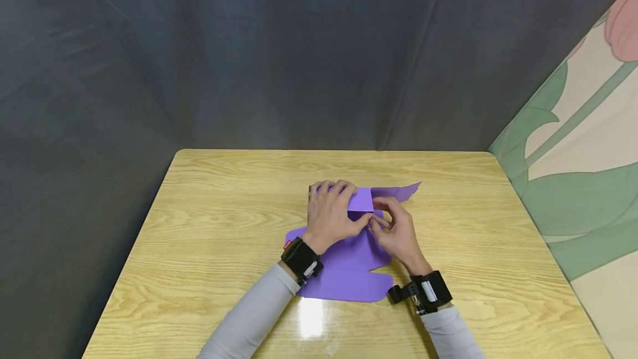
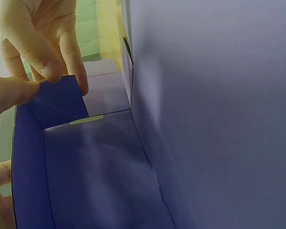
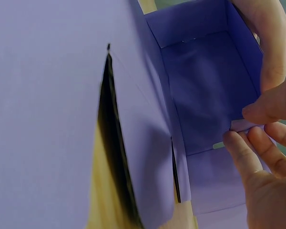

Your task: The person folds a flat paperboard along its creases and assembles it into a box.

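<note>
A partly folded purple cardboard box (image 1: 361, 200) lies on the table, its walls raised at the far side. My left hand (image 1: 329, 215) grips the raised wall, fingers over the far side and thumb at the right corner. At that corner my right hand (image 1: 401, 232) pinches a small corner flap (image 2: 61, 99) with its fingertips, close beside the left thumb. The box floor (image 3: 205, 90) shows in the right wrist view, with a small slot (image 3: 218, 145) at its end. A side panel (image 1: 399, 190) sticks out flat to the right.
The wide lid panel (image 1: 351, 254) spreads toward me, ending in a front flap (image 1: 349, 286). Around it is the wood-grain table (image 1: 214, 226). A dark curtain (image 1: 299, 60) hangs behind, and floral fabric (image 1: 588, 193) is at right.
</note>
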Demonstrator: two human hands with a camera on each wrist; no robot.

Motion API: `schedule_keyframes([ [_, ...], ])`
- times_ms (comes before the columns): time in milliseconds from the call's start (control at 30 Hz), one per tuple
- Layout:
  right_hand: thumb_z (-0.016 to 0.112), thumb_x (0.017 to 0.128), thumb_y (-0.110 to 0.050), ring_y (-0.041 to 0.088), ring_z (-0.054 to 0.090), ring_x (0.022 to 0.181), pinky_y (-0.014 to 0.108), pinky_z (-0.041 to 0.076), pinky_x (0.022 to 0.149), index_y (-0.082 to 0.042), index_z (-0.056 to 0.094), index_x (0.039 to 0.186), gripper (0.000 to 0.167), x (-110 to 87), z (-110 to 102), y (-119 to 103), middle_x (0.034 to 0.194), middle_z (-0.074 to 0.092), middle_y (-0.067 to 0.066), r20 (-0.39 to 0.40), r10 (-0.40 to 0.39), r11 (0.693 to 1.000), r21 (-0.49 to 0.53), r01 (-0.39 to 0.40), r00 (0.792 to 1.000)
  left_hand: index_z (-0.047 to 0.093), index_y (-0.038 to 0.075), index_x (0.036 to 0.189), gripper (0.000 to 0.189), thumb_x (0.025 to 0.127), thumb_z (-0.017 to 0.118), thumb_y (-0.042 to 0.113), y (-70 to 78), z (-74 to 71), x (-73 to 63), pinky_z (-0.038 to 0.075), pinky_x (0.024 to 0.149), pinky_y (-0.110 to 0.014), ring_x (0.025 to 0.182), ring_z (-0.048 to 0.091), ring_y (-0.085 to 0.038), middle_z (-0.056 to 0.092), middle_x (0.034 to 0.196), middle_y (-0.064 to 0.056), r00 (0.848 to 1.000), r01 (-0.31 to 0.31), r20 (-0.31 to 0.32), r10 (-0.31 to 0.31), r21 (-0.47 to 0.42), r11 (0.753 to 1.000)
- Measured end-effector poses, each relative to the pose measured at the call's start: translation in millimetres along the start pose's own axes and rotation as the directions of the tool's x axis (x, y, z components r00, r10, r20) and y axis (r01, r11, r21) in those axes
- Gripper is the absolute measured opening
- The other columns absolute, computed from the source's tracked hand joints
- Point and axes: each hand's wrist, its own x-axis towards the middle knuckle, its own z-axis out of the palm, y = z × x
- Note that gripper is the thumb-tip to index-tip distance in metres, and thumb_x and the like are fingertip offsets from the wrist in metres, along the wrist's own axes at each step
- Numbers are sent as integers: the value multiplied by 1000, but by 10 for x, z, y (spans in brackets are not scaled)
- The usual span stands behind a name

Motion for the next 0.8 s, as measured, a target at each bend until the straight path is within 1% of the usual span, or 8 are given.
schedule_keyframes([
  [167,66,82,30,38,66,119,26,61,93,9,62,126,49,2,-16,2,121,64,25,10,-15,1000,-2,15,1000,72,23,117,59,81,73,70,-10,4,12,46,105,-54,113,67,-30,74,124,3,1000,-12,-25,13,23,1000],
  [267,64,85,27,34,67,118,33,62,94,7,65,125,45,4,-33,2,121,66,23,-5,0,1000,-24,0,1000,71,23,115,57,81,72,69,-14,5,21,46,105,-54,113,67,-31,74,124,4,999,-15,-28,16,32,999],
  [433,56,89,24,35,65,123,52,61,99,6,68,124,42,2,-83,-13,125,66,22,-90,99,991,-76,-106,991,71,22,114,56,82,72,68,-15,2,23,45,105,-55,113,67,-31,74,124,3,999,-19,-29,19,10,1000],
  [533,54,91,21,39,63,127,58,58,102,6,67,127,42,-8,-112,-21,132,63,22,-107,171,980,-84,-181,979,71,22,114,56,82,72,68,-15,0,17,45,105,-55,113,66,-31,74,124,3,1000,-13,-27,13,1,1000],
  [600,54,91,20,42,62,129,56,58,102,6,66,129,42,-17,-127,-22,135,60,23,-101,216,973,-66,-223,971,71,23,114,57,82,72,69,-11,0,13,45,105,-54,113,66,-30,74,124,4,1000,-8,-23,8,2,1000],
  [667,54,92,20,42,61,130,48,58,104,8,64,131,42,-25,-139,-25,137,59,24,-102,267,962,-28,-271,958,70,23,114,57,81,72,70,-4,6,10,45,105,-53,113,66,-29,74,124,4,1000,-3,-19,3,5,1000],
  [733,52,94,19,40,62,130,37,59,102,9,63,133,42,-26,-150,-26,138,59,26,-111,340,940,49,-336,934,70,23,114,58,81,72,70,3,14,10,45,105,-53,113,66,-29,74,125,5,1000,0,-16,0,7,1000],
  [800,50,98,15,35,63,129,28,59,99,9,60,135,40,-22,-164,-34,138,58,25,-115,424,902,145,-407,898,70,24,115,58,81,72,70,11,19,8,45,105,-53,113,66,-28,74,125,5,1000,3,-13,-3,8,1000],
])
